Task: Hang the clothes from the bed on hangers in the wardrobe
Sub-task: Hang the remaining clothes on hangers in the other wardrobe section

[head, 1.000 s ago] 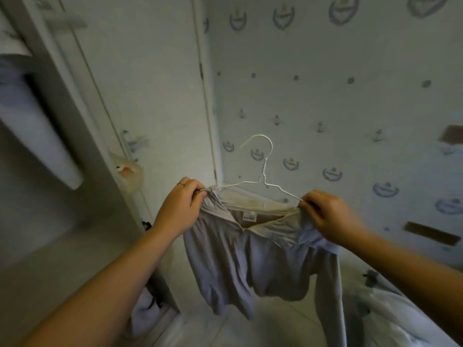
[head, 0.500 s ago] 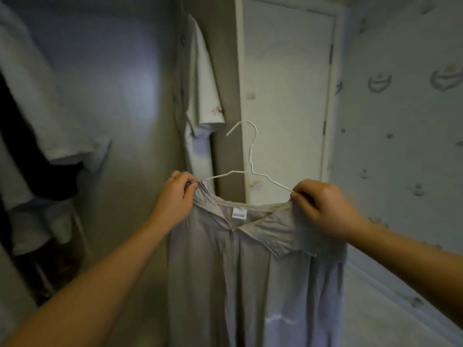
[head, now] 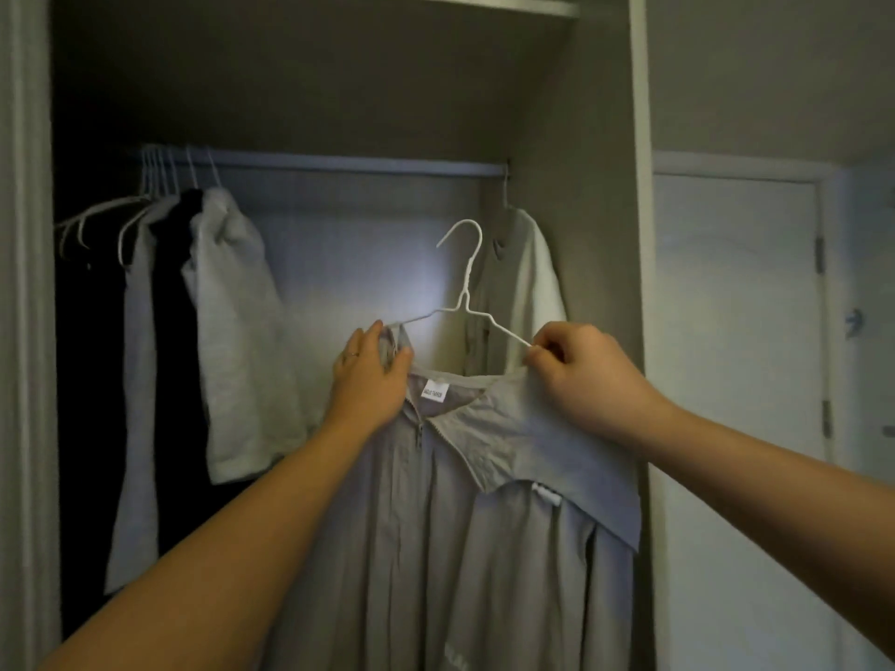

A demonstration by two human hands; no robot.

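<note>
At frame centre we pinch the soft, light jacket (head: 436, 501) onto the thin hanger (head: 466, 302), left hand (head: 369, 375) and right hand (head: 583, 375) each gripping a shoulder, the safest hold below the rail (head: 348, 163).

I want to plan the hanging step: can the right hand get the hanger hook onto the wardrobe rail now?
Probably yes: the rail is bare above the hook; the right hand must lift it.

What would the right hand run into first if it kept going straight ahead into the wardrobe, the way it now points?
Most likely the pale garment hanging at the rail's right end: it lies directly beyond the right hand, which pinches the white hanger. Depth is unclear, so the gap cannot be judged.
</note>
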